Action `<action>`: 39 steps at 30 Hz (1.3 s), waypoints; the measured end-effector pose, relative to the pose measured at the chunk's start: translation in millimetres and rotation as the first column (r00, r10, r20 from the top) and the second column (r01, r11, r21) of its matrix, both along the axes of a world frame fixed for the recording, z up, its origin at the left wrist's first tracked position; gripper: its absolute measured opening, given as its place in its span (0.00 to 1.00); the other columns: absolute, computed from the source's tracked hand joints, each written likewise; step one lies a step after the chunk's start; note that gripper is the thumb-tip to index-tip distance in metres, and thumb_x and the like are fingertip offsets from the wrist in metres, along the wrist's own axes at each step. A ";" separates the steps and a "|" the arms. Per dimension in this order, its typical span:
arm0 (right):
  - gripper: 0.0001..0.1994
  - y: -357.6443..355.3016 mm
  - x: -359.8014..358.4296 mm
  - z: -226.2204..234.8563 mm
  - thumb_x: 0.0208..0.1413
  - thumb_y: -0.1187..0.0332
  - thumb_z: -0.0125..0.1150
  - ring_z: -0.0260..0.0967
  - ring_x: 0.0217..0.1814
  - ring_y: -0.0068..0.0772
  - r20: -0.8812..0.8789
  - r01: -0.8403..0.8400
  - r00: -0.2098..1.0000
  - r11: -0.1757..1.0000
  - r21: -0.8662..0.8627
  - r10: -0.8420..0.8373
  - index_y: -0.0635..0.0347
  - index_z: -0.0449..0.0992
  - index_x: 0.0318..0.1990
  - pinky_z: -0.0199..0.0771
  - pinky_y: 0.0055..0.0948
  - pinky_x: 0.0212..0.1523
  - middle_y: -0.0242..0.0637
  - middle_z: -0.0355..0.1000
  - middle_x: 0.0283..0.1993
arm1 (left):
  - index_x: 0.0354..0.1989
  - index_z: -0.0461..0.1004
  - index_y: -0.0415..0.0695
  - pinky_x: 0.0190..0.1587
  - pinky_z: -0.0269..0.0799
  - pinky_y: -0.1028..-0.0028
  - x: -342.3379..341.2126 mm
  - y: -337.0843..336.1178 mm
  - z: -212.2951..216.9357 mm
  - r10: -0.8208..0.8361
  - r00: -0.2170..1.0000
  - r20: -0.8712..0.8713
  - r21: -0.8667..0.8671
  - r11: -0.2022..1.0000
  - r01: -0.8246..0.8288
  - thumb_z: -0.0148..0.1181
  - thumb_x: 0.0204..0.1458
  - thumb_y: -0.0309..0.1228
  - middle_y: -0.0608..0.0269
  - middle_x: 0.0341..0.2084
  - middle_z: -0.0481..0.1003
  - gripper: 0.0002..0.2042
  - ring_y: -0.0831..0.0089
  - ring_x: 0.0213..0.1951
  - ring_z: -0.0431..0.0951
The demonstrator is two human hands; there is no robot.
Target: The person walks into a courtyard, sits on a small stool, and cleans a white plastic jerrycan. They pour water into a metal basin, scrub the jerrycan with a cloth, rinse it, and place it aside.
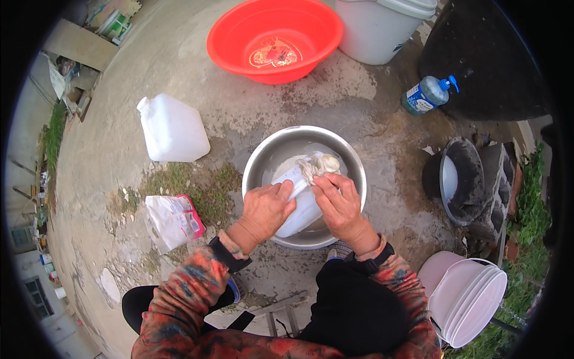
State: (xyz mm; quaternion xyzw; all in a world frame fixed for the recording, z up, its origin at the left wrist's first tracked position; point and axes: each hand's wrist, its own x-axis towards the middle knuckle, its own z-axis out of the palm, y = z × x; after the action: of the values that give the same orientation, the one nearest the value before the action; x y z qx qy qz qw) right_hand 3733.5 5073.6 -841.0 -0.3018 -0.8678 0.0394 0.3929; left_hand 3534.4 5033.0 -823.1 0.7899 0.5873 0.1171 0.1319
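Our left hand [265, 209] is closed on a pale bluish-white, wet-looking cloth [306, 209], its fingers curled in a fist and its thumb laid along the fabric. Our right hand [339, 209] pinches a crumpled off-white bunch of fabric [320, 169] between thumb and fingertips, its fingers bent and only slightly parted; we cannot tell whether this bunch and the cloth are one piece. Both lie within the rim of a round, silver-coloured metal basin [255, 158], the cloth slanting down toward its near side, with some cloudy liquid [286, 164] around them. Our two hands are near each other but apart, over the near half of the basin, and a dark band [229, 256] circles our left wrist over a patterned sleeve [191, 287].

On the concrete ground [230, 113] to the left, we have a translucent white plastic jug [173, 128] standing well apart from the basin, and nearer to us a white and pink plastic packet [173, 221]. Beyond the basin sits a wide red plastic tub [275, 36]; to the far right stands a clear pump bottle with a blue top [426, 96].
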 end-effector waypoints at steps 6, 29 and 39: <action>0.20 -4.1 -3.8 4.2 0.42 0.77 0.59 0.67 0.40 0.41 0.046 0.044 0.998 0.993 -0.111 -0.039 0.68 0.75 0.48 0.73 0.33 0.39 0.43 0.69 0.42 | 0.37 0.66 0.45 0.30 0.73 0.64 -1.6 -1.6 -1.5 0.026 1.000 0.013 0.001 1.000 -0.026 0.63 0.47 0.35 0.63 0.24 0.74 0.14 0.63 0.29 0.78; 0.16 -11.4 -4.5 -1.5 0.41 0.80 0.65 0.66 0.35 0.43 -0.011 0.151 0.988 0.970 -0.192 -0.156 0.68 0.74 0.41 0.72 0.35 0.32 0.43 0.64 0.36 | 0.38 0.67 0.46 0.30 0.71 0.65 3.2 -9.8 -5.3 0.027 0.998 0.051 0.040 0.999 -0.029 0.65 0.46 0.35 0.65 0.22 0.72 0.15 0.64 0.28 0.76; 0.14 -15.9 1.8 -6.0 0.43 0.79 0.63 0.67 0.37 0.49 0.091 0.323 0.945 0.863 -0.389 -0.313 0.63 0.71 0.40 0.71 0.40 0.35 0.44 0.63 0.37 | 0.37 0.66 0.45 0.30 0.72 0.63 -4.9 -18.7 -6.5 0.134 0.991 0.020 0.001 0.991 -0.134 0.63 0.47 0.35 0.62 0.25 0.74 0.14 0.62 0.30 0.77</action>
State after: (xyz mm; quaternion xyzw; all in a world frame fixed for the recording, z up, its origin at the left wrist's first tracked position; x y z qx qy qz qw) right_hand 3735.3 5057.7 -846.9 -0.5148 -0.7846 0.1462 0.3132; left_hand 3529.5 5014.4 -829.6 0.7476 0.6376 0.1343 0.1287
